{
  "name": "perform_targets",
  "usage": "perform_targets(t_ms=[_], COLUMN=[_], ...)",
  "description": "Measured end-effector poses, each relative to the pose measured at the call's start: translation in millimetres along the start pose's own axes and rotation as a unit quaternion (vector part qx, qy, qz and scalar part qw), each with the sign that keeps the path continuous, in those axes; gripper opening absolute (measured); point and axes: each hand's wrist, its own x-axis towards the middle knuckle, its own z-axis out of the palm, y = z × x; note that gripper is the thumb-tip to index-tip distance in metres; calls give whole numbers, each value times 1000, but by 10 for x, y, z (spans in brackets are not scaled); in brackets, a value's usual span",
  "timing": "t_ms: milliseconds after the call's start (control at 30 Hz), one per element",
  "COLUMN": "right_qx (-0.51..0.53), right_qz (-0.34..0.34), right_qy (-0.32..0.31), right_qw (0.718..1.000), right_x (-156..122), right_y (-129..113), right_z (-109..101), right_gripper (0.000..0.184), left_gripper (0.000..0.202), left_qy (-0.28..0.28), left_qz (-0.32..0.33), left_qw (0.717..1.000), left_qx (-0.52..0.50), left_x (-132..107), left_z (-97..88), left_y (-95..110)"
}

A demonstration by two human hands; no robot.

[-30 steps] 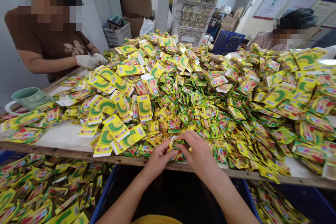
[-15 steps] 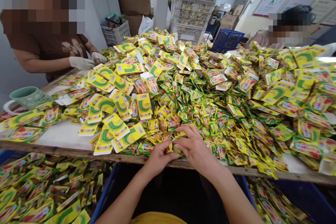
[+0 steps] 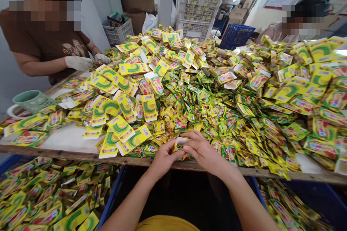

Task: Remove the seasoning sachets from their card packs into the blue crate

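Note:
Near the table's front edge, my left hand (image 3: 165,159) and my right hand (image 3: 202,151) are closed around a small carton (image 3: 181,140). Its white inner flap shows between the fingers; most of the carton is hidden by them. Just beyond my hands spreads a heap of small shiny green and yellow packets (image 3: 200,97). Flat yellow-green cartons (image 3: 134,140) with barcodes lie to the left of my left hand, some with white ends showing.
A green mug (image 3: 34,100) stands at the table's left end. Blue bins (image 3: 112,196) full of packed cartons sit below the table edge on both sides. A co-worker's gloved hands (image 3: 78,63) are at the far left; another person is at the back right. Crates (image 3: 196,11) are stacked behind.
My hands have shifted slightly and the carton between them now shows its white flap, which was hidden before. The view has moved a little. The co-worker's gloved hand at left has drawn back slightly.

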Motion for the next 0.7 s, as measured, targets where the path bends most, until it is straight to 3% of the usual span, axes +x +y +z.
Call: perform_targets(t_ms=[100, 200, 267, 300, 367, 400, 433, 500, 600, 700], right_qx=[26, 134, 262, 329, 440, 468, 471, 423, 343, 375], right_qz=[8, 90, 199, 246, 292, 295, 290, 266, 214, 199], right_qy=[2, 143, 218, 224, 187, 165, 154, 172, 210, 194], right_qw=[1000, 976, 919, 884, 828, 817, 819, 849, 890, 884], right_x=[-28, -112, -181, -209, -237, -235, -222, -175, -96, -42], right_y=[-23, 4, 39, 51, 48, 35, 15, -29, -62, -36], right_z=[-15, 102, 231, 296, 402, 435, 454, 455, 415, 395], right_gripper=[19, 18, 19, 21, 25, 25, 23, 18, 18, 20], left_gripper=[33, 35, 35, 33, 27, 24, 23, 25, 22, 20], left_qy=[10, 27, 37, 37, 34, 33, 35, 45, 109, 158], left_qz=[7, 3, -11, -22, -51, -67, -82, -95, -63, -3], left_qw=[1000, 1000, 999, 999, 995, 991, 986, 982, 989, 987], left_qx=[0, -4, -10, -24, -79, -111, -138, -154, -79, 31], left_x=[-10, -29, -40, -43, -44, -43, -41, -43, -56, -54], left_z=[-5, -28, -43, -49, -54, -54, -52, -45, -45, -71], left_y=[5, 47, 90, 115, 171, 201, 231, 281, 304, 261])
